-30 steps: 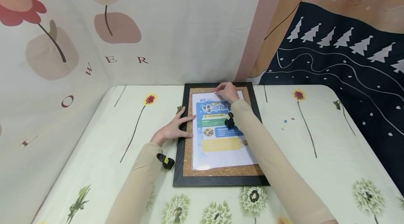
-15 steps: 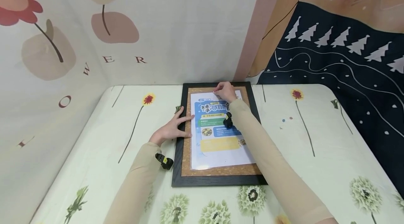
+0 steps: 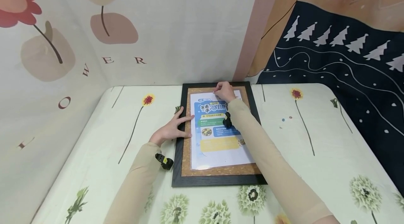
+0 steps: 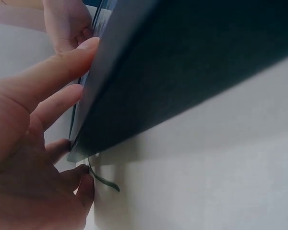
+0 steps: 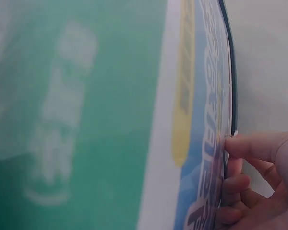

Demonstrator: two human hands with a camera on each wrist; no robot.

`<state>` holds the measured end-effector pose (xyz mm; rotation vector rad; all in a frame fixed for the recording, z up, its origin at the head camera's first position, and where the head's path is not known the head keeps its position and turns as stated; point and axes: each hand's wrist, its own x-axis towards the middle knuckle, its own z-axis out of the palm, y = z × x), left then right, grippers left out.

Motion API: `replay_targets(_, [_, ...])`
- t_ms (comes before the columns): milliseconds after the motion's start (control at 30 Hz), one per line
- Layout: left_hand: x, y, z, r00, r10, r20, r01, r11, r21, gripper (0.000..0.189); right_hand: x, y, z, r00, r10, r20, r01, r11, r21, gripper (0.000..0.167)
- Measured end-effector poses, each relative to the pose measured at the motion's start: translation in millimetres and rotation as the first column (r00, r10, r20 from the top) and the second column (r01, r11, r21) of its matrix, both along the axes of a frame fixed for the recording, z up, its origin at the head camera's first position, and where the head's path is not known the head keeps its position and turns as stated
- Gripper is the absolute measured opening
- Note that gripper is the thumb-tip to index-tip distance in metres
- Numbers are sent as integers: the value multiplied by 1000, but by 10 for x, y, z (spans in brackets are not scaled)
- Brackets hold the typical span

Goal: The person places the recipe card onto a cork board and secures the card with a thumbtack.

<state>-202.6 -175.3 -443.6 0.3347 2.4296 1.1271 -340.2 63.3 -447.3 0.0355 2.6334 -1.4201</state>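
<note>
A cork board [image 3: 186, 161] in a black frame [image 3: 217, 181] lies on the table, with a glossy printed sheet [image 3: 202, 162] in blue, green and yellow on top of it. My left hand [image 3: 168, 130] rests with spread fingers on the frame's left side, two fingertips reaching in to the sheet's left edge. At the sheet's top edge my right hand [image 3: 225, 92] pinches a small pale pin [image 5: 234, 134] between thumb and fingers. Most of the pin is hidden by the fingertips. The right sleeve covers part of the sheet and the frame's right side.
The table has a pale flowered cloth [image 3: 325, 129]. A light curtain wall [image 3: 189, 41] rises right behind the board's far edge, and a dark tree-patterned cloth [image 3: 334, 62] hangs at the right. Each wrist carries a small black camera [image 3: 165, 161].
The head view has shifted slightly. Both hands keep their places, the left on the frame and the right at the sheet's top edge.
</note>
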Motion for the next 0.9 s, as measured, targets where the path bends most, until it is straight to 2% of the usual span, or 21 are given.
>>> replay_targets(267, [16,-5,3,1000,-5,0,5,1000,8,76,-1,48,-24,999,18,33,-16,997,-69,3])
replay_targets(433, [13,-19,6,1000,-6,-3,6,1000,16,75,32,65,-9,998,31,57,-26,996,-82,10])
replay_targets(600, [13,-20,-11,1000,-4,2,4,1000,16,75,37,41,-30,998,-1,59,7,996,-93,14])
replay_targets(900, [-1,-11,-19,1000,-9,-4,9,1000,11,75,43,-6,-5,998,-46,33,48,997,-56,12])
